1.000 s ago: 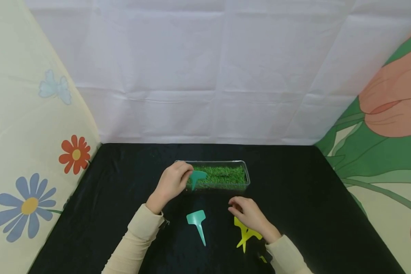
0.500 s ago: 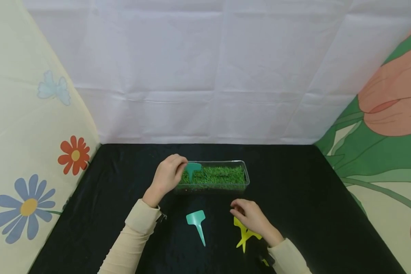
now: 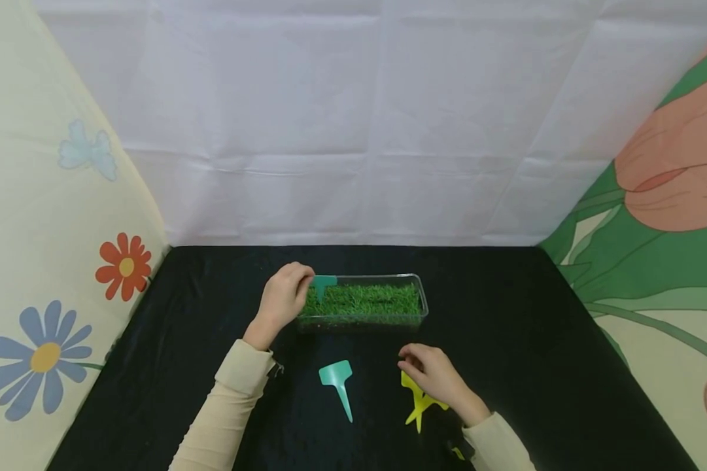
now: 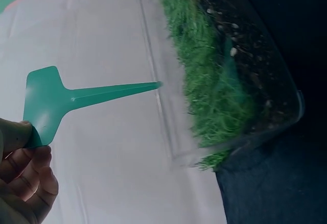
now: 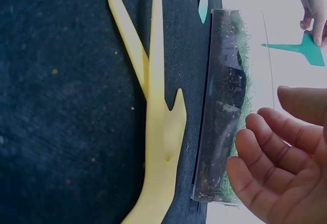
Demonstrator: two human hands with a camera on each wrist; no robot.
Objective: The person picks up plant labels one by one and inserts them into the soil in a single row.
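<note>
My left hand (image 3: 284, 298) pinches a teal T-shaped plant marker (image 3: 322, 284) by its flat head, over the left end of a clear tray of green grass (image 3: 365, 301). In the left wrist view the marker (image 4: 76, 100) points its spike at the grass (image 4: 204, 76), just short of the tray (image 4: 286, 127). My right hand (image 3: 432, 374) rests with loosely curled fingers over yellow plant markers (image 3: 419, 405) on the black cloth, holding nothing. The right wrist view shows the yellow markers (image 5: 153, 106) lying flat beside the tray (image 5: 214, 112) and my relaxed fingers (image 5: 271, 152).
A second teal marker (image 3: 338, 381) lies on the black cloth (image 3: 535, 353) between my hands. A white backdrop (image 3: 353, 118) stands behind the table, with flower-printed panels at the left (image 3: 41, 275) and right (image 3: 665, 216).
My left hand has carried the teal marker up and to the left, from in front of the tray to above its left end. The right hand has barely moved.
</note>
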